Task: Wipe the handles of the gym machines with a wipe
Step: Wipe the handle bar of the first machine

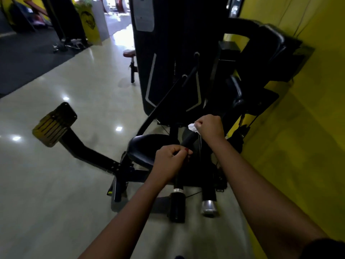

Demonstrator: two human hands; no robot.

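Steadying the stiff black handle (188, 140) with my left hand (170, 161) curled round its lower part, I pinch the soft, limp white wipe (192, 127) in my right hand (210, 128) against its upper end, where keeping it bunched should give firmer rubbing.

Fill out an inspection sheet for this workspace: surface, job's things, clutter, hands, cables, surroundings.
Surface: glossy pale floor with light reflections.
Job's things: white wipe bunched on the upper end of the black handle.
Clutter: nothing seen.
Hands: right hand grips the wipe against the handle; left hand holds the handle's lower end, fingers curled.
Cables: thin cable slants down from the weight tower towards the seat.
Surroundings: yellow wall on the right; footplate on the left.
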